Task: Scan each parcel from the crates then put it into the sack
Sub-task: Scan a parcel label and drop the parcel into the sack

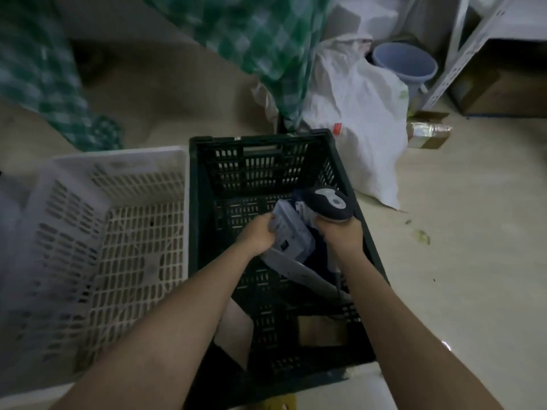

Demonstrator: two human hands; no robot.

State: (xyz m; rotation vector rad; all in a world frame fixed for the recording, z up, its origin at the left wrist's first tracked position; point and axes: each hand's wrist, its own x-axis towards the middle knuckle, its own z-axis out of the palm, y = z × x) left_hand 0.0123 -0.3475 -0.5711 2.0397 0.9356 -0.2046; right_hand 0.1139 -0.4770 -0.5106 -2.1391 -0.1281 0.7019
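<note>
Both my hands are inside the black crate [204, 202]. My left hand [259, 233] grips a white soft parcel [291, 232] with a printed label, tilted up. My right hand [343, 235] holds a dark handheld scanner [327, 204] with a grey top, its head just above and right of the parcel. More parcels lie in the crate: a grey flat one [305, 273] under the held parcel, a brown one [321, 331] and a pale one [236, 329] near the front. The green checked sack [260, 39] hangs open beyond the crate.
A white crate [97, 232] stands left of the black one, with nothing visible inside. A white woven bag [358, 113] leans behind on the right, with a blue bucket [404, 66], a small taped carton [429, 131] and a metal shelf [461, 54] beyond. Bare floor lies to the right.
</note>
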